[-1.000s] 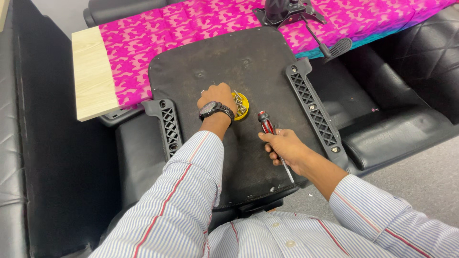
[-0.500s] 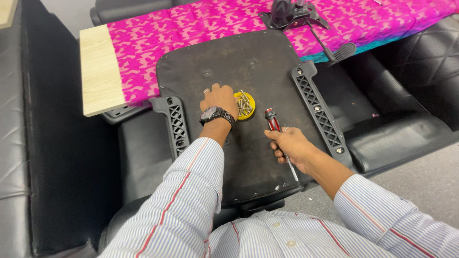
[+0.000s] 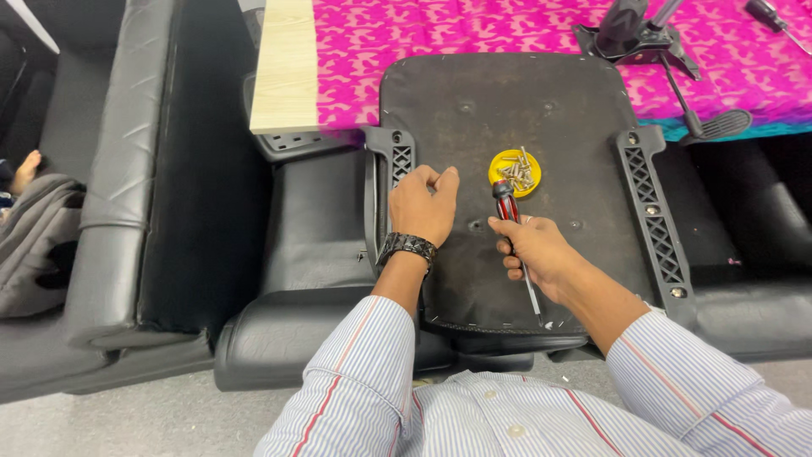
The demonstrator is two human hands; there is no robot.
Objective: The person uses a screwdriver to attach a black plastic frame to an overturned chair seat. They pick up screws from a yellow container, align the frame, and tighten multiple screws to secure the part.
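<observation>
A black chair seat (image 3: 507, 101) lies upside down in front of me, with a ribbed plastic bracket on its left side (image 3: 397, 156) and another on its right (image 3: 647, 203). A small yellow dish (image 3: 516, 172) with several screws sits on the seat. My left hand (image 3: 423, 203), wearing a dark wristband, rests on the seat beside the left bracket with fingers curled and thumb against the index finger; nothing shows in it. My right hand (image 3: 537, 250) grips a screwdriver (image 3: 505, 203) with a red and black handle, its shaft pointing back toward me, just below the dish.
A table with a pink patterned cloth (image 3: 474, 30) and a bare wooden end (image 3: 288, 68) stands behind the seat. On it lie a black chair mechanism (image 3: 634, 30) and another screwdriver (image 3: 774, 17). Black leather seating (image 3: 169, 169) flanks both sides. A grey garment (image 3: 34, 228) lies at the far left.
My left hand has left the yellow dish and moved left toward the left bracket, uncovering the screws. My right hand with the screwdriver has shifted up toward the dish.
</observation>
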